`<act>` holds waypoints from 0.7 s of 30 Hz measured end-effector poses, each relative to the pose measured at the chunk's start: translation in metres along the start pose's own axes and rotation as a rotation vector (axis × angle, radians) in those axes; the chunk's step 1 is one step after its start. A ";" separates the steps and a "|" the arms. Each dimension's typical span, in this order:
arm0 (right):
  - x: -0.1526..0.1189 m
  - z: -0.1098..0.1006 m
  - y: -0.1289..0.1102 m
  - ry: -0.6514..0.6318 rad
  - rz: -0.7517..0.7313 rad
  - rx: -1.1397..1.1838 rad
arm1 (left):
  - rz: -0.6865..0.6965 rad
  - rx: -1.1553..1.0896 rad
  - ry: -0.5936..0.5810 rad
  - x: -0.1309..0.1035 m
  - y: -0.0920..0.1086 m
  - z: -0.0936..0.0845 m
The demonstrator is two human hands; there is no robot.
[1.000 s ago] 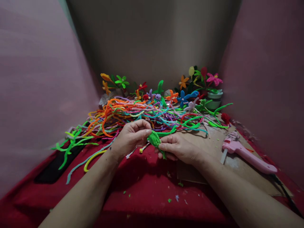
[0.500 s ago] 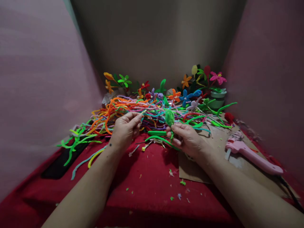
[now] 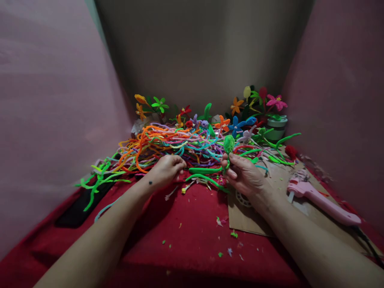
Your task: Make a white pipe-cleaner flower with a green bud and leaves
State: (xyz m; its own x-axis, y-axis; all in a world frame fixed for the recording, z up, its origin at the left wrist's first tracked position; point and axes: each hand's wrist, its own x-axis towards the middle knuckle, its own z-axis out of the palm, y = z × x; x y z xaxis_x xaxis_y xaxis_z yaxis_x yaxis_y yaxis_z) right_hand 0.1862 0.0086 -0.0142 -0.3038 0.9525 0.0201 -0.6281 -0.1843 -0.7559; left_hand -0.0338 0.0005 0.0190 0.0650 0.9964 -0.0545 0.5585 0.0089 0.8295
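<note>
Head view: nearest to us, the red cloth (image 3: 186, 248) carries small scraps (image 3: 221, 254), most of them left of the board (image 3: 246, 222). On the board itself we record a pink glue gun (image 3: 324, 202) toward the right side and a pale ring (image 3: 242, 199), partly covered, at the left edge.

Left of the board, the left hand (image 3: 168, 170) hangs low with its fingers curled together; we cannot tell whether anything lies between the tips. Above the board's left edge, the right hand (image 3: 247, 172) pinches the twisted stem of a green bud (image 3: 229, 144) between thumb and fingers. The bud's rounded head stands upright, clear of the fingertips.

On handling, we judge the bud very light, fuzzy and unlikely to slip. The pile should crush under firm pressure, and the wire presumably inside would bend and keep the bend. Breakage seems a small risk; lost shape or loosened twists a greater one. We find the stem, just under the head, the proper hold, with the round part best left unsqueezed.

Green strips (image 3: 205, 171) lie just left of the board. Past them and farther left spreads a heap of coloured stems (image 3: 168, 140). Beyond the board's far edge we note a blue flower (image 3: 236, 126) and a pale green pot (image 3: 276, 132).
</note>
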 end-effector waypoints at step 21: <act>0.001 -0.003 0.003 -0.002 -0.005 -0.019 | 0.229 1.036 -0.153 -0.012 -0.019 -0.010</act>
State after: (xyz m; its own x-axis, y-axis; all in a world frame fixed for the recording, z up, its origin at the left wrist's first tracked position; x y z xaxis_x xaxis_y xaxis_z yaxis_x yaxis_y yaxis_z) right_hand 0.1865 0.0098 -0.0186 -0.3024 0.9528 0.0250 -0.6159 -0.1753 -0.7681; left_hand -0.0535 -0.0112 0.0090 0.3204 0.9434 -0.0860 0.9448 -0.3248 -0.0433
